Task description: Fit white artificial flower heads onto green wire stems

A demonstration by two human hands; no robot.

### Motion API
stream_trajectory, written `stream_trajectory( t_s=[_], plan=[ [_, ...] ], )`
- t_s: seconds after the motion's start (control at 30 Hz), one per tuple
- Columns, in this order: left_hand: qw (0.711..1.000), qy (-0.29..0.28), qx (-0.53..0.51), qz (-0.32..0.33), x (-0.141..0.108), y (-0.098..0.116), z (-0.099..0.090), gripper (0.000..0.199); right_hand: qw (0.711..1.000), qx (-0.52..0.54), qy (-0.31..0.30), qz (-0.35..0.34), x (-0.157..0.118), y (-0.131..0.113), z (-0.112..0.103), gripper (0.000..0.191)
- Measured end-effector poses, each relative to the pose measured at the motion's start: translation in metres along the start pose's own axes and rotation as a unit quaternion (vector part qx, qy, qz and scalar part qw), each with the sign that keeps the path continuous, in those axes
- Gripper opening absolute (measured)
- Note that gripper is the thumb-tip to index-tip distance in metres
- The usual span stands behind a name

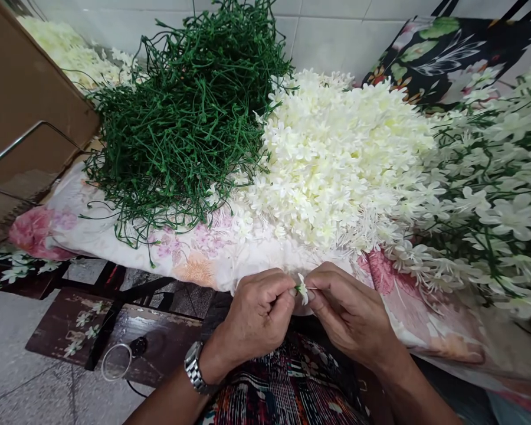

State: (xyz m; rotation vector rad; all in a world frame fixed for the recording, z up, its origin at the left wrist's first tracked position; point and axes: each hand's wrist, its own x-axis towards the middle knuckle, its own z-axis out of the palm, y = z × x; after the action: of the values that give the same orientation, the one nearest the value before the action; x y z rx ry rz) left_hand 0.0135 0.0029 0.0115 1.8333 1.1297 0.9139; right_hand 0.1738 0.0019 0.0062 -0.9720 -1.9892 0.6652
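Note:
Close to my body, my left hand pinches the green stem end behind a small white artificial flower. Facing it, my right hand pinches a thin, pale strand at the front of the same flower; whether this is a stamen or a fine tool I cannot tell. The fingertips of both hands almost meet around the petals. Beyond my hands lies a large heap of loose cream-white flower heads. Left of it rises a tangled pile of green plastic stems.
Assembled white flowers on green stems crowd the right side. A floral cloth covers the work surface. At left stands a cardboard box; a black floral bag leans behind. Below left are a dark wooden stool and a white ring.

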Motion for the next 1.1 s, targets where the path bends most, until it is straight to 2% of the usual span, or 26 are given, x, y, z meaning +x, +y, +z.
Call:
stream_trajectory(
  t_s=[0.6, 0.73, 0.9, 1.1],
  plan=[
    [1.0, -0.025, 0.013, -0.009, 0.004, 0.005, -0.001, 0.024, 1.0, -0.004, 0.019, 0.001, -0.004, 0.003, 0.004, 0.013],
    [0.997, -0.017, -0.057, -0.052, 0.003, 0.006, -0.005, 0.022, 0.999, -0.013, 0.037, 0.004, 0.0, 0.001, 0.003, 0.01],
    [0.973, -0.01, -0.203, -0.11, -0.001, 0.007, -0.013, 0.024, 0.998, -0.023, 0.051, -0.01, 0.006, -0.015, -0.003, 0.011],
    [0.967, 0.023, -0.226, -0.118, -0.008, 0.008, -0.014, 0.027, 0.996, -0.05, 0.042, -0.059, 0.011, -0.029, -0.005, 0.012]
  ],
)
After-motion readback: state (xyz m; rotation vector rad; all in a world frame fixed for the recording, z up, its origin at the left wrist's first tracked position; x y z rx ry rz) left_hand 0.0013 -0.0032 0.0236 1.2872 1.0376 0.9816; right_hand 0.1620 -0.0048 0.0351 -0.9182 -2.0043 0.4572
